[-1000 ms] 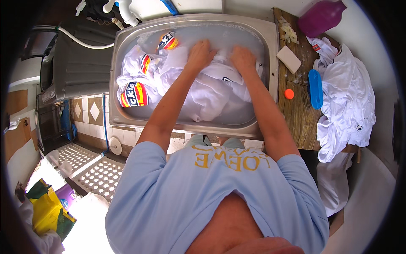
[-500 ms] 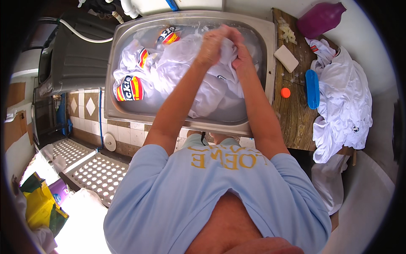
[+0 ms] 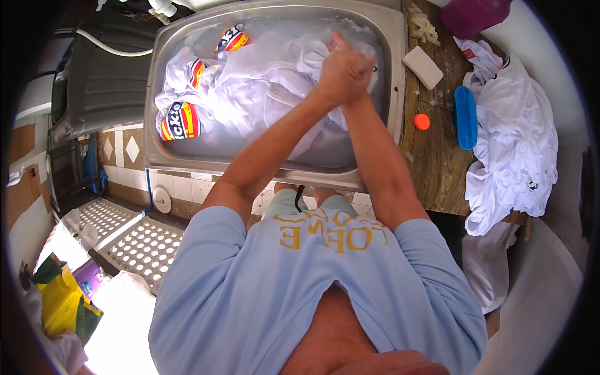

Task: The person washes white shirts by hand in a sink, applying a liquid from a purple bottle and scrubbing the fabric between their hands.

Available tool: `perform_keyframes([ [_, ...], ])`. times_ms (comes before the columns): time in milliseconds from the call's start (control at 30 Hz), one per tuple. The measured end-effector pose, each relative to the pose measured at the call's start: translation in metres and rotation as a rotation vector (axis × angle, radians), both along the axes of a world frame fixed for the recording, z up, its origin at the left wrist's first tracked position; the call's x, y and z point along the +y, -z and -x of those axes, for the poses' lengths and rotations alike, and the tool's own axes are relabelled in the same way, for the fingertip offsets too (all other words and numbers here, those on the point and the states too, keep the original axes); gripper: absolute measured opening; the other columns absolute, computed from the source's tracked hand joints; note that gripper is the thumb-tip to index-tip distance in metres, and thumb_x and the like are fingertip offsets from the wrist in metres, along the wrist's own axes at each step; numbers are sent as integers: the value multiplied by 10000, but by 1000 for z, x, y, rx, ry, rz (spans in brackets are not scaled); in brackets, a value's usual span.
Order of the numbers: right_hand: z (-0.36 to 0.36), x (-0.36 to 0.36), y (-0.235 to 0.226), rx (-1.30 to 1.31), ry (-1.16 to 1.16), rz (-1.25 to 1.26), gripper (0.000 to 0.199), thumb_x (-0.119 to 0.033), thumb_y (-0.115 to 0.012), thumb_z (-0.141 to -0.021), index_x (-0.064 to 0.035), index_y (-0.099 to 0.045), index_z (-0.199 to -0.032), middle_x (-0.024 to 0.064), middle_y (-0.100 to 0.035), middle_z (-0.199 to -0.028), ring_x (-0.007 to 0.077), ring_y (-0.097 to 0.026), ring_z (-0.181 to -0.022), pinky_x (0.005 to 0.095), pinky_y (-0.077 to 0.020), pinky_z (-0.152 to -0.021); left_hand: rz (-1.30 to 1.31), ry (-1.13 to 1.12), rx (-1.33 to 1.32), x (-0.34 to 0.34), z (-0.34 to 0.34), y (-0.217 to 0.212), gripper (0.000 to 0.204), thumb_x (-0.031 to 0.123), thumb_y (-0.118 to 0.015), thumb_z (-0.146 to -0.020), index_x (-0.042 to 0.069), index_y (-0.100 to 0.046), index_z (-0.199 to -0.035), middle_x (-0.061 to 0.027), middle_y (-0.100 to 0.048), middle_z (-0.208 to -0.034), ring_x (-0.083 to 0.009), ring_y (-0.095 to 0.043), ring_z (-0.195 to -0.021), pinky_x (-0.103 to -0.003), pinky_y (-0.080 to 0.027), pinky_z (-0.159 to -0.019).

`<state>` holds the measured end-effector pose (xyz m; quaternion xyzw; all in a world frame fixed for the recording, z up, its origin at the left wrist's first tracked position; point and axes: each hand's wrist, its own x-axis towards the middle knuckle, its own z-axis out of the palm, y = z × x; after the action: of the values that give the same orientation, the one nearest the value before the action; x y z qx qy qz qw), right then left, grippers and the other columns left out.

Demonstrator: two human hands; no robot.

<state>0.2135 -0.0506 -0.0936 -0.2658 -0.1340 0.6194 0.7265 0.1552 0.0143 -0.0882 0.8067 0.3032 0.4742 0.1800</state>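
Observation:
A white garment point(image 3: 250, 94) with bold red, yellow and black printed patches lies soaking in cloudy water in a steel sink point(image 3: 259, 170). Over the sink's right part, my left hand point(image 3: 340, 76) is closed, pressed across my right hand with a bunch of the wet cloth at them. Most of my right hand point(image 3: 354, 97) is hidden beneath the left; its fingers are closed in against the left hand and cloth. One finger or thumb sticks up past the hands, and I cannot tell whose it is.
On the wooden counter at right are a pale soap bar point(image 3: 423, 67), shavings point(image 3: 424, 29), an orange cap point(image 3: 422, 122), a blue brush point(image 3: 465, 117) and white clothes point(image 3: 515, 137). A purple bottle point(image 3: 475, 15) stands behind. A dark grey plastic unit point(image 3: 109, 81) adjoins the sink's left.
My hands have come together, the left now crossing over the right, and sit slightly lower. The view has shifted a little, moving the sink left and up.

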Motion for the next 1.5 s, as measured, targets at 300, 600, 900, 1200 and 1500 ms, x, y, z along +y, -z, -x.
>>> perform_keyframes([
  [300,-10,31,55,328,-266,-171,272,-380,-491,-916,-122,-565,-871,2,-522,-808,119,-516,-777,280,-445,-689,262,75,-80,-33,-2,-35,250,148,-651,-795,0,-567,-612,-108,-523,-521,-168,-520,-480,-335,-476,-533],
  [600,1,26,-23,256,-68,515,304,-334,-678,-818,-143,-453,-746,6,-416,-744,164,-494,-690,418,-494,-836,1016,-11,-521,51,66,-30,461,376,-589,-877,35,-599,-567,-41,-569,-529,-152,-527,-497,-315,-436,-514],
  [900,12,27,2,216,-18,228,246,-359,-460,-950,-129,-540,-915,-50,-472,-780,58,-474,-775,247,-420,-645,302,-128,-17,-18,1,-34,357,236,-716,-761,11,-525,-559,-146,-522,-532,-300,-493,-477,-384,-419,-501],
  [1200,-1,10,12,144,50,187,347,-485,-535,-882,-144,-504,-824,-23,-442,-724,111,-462,-665,261,-427,-626,-18,-25,219,-25,-8,-4,170,199,-617,-793,36,-593,-832,-140,-594,-707,-298,-569,-652,-390,-463,-619],
  [1500,-40,36,4,-271,174,469,444,-331,-733,-745,14,-588,-983,145,-631,-954,279,-598,-860,406,-478,-726,1030,150,-135,56,99,-21,379,373,-644,-787,-2,-652,-842,-27,-623,-765,-136,-571,-722,-286,-449,-648],
])
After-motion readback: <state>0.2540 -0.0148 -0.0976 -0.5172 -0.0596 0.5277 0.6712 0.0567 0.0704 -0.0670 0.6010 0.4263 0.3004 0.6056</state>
